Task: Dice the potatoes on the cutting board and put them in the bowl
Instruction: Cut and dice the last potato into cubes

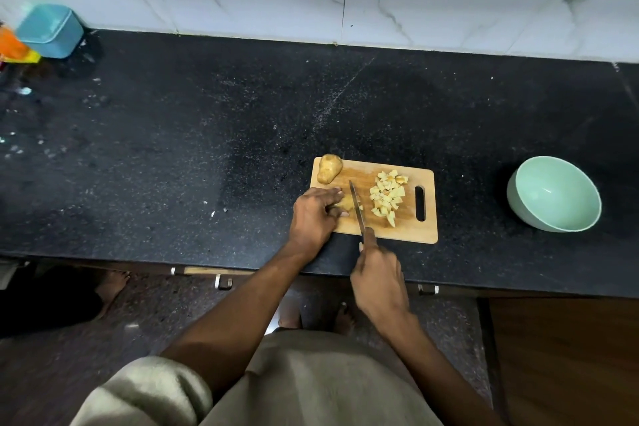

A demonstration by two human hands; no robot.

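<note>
- Cutting board (401, 232) sat on black counter (173, 149), near its front edge; handle slot at board's right end.
- Left hand (313, 214) was on board's left half, fingers curled over a potato piece (346, 203), pinning it down.
- Right hand (378, 278) was wrapped round knife (358, 209) handle, just off board's front edge; blade lay across board, right beside the held piece.
- Diced potato pile (387, 196) was on board's right half, next to slot.
- Whole potato (329, 168) lay at board's back-left corner.
- Green bowl (553, 194) stood on counter well right of board, tilted, apparently with nothing in it.
- Blue container (51, 30) was far left of board, by wall.
</note>
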